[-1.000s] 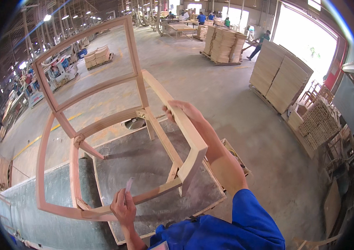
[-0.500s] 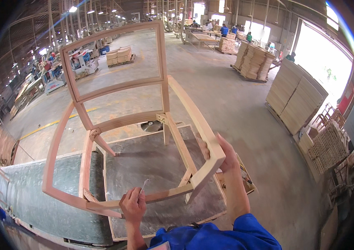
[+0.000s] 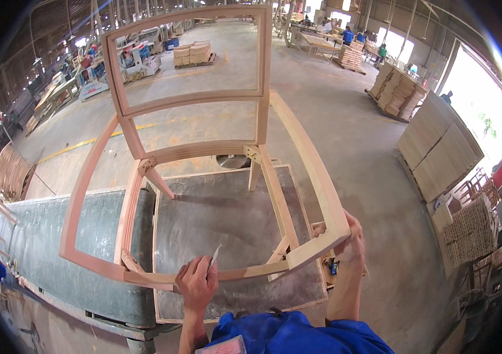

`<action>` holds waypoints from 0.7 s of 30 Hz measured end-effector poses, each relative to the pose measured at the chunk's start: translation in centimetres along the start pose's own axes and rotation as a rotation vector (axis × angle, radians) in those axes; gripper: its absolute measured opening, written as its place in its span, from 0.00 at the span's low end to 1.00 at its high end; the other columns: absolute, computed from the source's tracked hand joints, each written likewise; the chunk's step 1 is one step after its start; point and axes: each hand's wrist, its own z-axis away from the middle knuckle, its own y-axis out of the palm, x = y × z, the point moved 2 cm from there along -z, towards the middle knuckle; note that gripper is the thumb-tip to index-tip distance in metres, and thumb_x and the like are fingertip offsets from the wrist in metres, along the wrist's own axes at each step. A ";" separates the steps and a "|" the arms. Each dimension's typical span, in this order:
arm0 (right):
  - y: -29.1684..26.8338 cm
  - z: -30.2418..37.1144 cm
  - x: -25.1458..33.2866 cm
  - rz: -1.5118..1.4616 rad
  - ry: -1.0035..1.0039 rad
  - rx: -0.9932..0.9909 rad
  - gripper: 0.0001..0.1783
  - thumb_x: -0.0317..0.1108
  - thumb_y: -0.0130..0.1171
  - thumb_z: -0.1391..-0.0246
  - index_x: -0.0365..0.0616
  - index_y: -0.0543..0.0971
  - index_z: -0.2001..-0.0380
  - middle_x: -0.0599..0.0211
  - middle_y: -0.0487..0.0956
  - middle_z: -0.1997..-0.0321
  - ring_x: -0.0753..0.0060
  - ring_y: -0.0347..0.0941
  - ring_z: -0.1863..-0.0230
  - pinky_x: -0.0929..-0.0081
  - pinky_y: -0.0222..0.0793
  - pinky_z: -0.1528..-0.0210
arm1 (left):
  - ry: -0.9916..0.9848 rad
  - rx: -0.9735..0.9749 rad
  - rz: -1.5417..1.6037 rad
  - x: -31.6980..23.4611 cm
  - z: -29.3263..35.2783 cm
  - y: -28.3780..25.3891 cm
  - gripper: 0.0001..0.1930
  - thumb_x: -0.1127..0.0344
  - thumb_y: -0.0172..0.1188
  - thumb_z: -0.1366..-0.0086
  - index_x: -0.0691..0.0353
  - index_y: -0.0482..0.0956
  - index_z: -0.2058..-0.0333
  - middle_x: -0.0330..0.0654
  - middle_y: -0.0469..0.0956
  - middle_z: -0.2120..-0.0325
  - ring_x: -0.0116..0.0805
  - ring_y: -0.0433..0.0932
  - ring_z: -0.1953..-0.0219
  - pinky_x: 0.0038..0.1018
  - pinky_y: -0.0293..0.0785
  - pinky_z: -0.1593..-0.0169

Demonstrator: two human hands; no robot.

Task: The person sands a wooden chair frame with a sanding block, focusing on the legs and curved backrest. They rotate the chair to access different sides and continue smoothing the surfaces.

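A bare wooden armchair frame [image 3: 263, 118] stands in front of me, its tall open back on the far side. Its legs rest on a dark board [image 3: 204, 227] with a pale wooden edge. My left hand [image 3: 196, 282] is closed at the front rail, pinching a thin pale strip [image 3: 215, 253] that sticks up past the fingers; what the strip is I cannot make out. My right hand [image 3: 352, 241] wraps around the front corner of the right armrest [image 3: 322, 192], with some fingers hidden behind the wood.
To the left runs a long green-topped bench [image 3: 100, 295]. A round saw blade [image 3: 233, 160] lies behind the chair seat. Beside my right forearm, a small box of tools [image 3: 332, 268] is partly hidden. Stacked wooden panels [image 3: 440, 153] and a pallet of boards [image 3: 395, 91] stand on the right.
The whole view has shifted, so the chair sits higher and further right. My right hand has settled lower around the armrest corner. My left hand keeps the strip near the front rail.
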 end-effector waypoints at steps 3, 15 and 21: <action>-0.8 1.1 -3.1 -0.020 -0.098 0.029 0.45 0.69 0.71 0.60 0.37 0.75 0.55 0.65 0.77 0.68 0.65 0.77 0.64 0.59 0.78 0.58 | 0.000 -0.006 -0.002 -0.2 -0.2 0.6 0.07 0.65 0.62 0.38 0.60 0.80 0.63 0.44 0.81 0.69 0.47 0.81 0.70 0.37 0.74 0.65; -0.9 -0.1 -4.7 -0.163 -0.071 0.201 0.32 0.53 0.80 0.63 0.48 0.72 0.63 0.74 0.72 0.65 0.71 0.71 0.66 0.64 0.73 0.61 | -0.007 -0.014 0.003 -0.3 -0.6 0.5 0.13 0.68 0.62 0.39 0.60 0.80 0.55 0.45 0.82 0.65 0.47 0.82 0.66 0.39 0.77 0.63; -0.1 0.3 -5.2 -0.142 -0.156 0.046 0.34 0.54 0.76 0.64 0.38 0.75 0.63 0.59 0.75 0.65 0.62 0.75 0.65 0.61 0.74 0.64 | -0.027 0.024 0.018 -0.4 -0.5 0.2 0.13 0.68 0.62 0.41 0.59 0.81 0.56 0.44 0.82 0.64 0.47 0.82 0.64 0.40 0.76 0.61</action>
